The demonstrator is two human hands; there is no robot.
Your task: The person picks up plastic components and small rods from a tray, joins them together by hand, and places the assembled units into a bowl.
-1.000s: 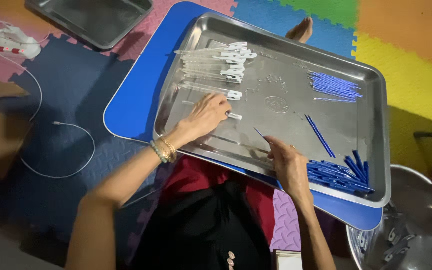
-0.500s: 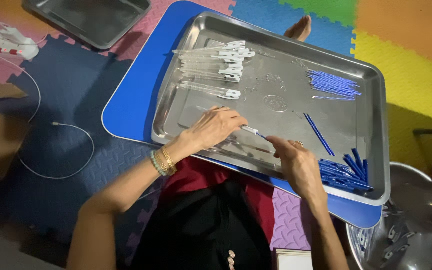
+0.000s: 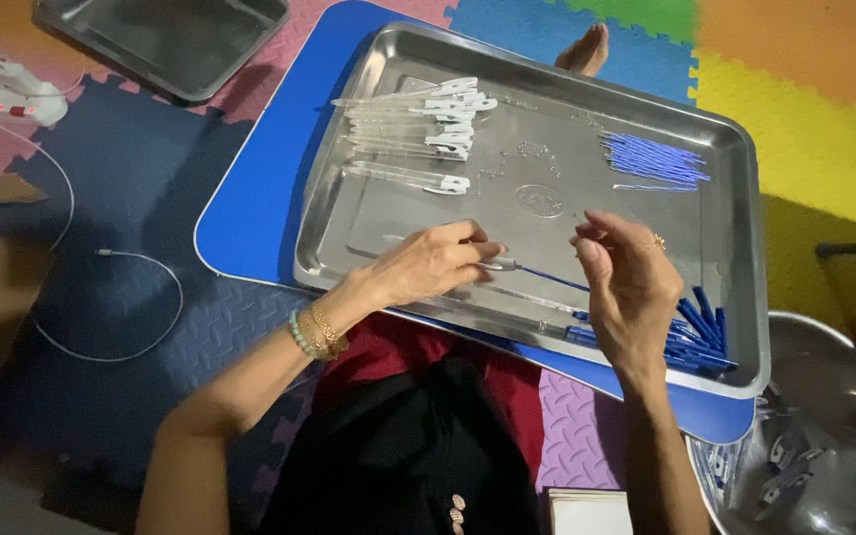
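fingers (image 3: 468, 250) of the left hand (image 3: 426, 264) pinch a clear pen barrel (image 3: 495, 263) whose thin blue refill (image 3: 552, 279) points to the right hand (image 3: 626, 282), its fingers loosely curled, both over the steel tray (image 3: 547, 203) on the blue desk (image 3: 250, 198), clear barrels (image 3: 418, 124) behind, blue refills (image 3: 656, 161) right

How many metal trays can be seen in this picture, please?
2. The large metal tray lies on the blue board under both hands; the smaller dark tray lies on the foam mat, top left, partly cut off.
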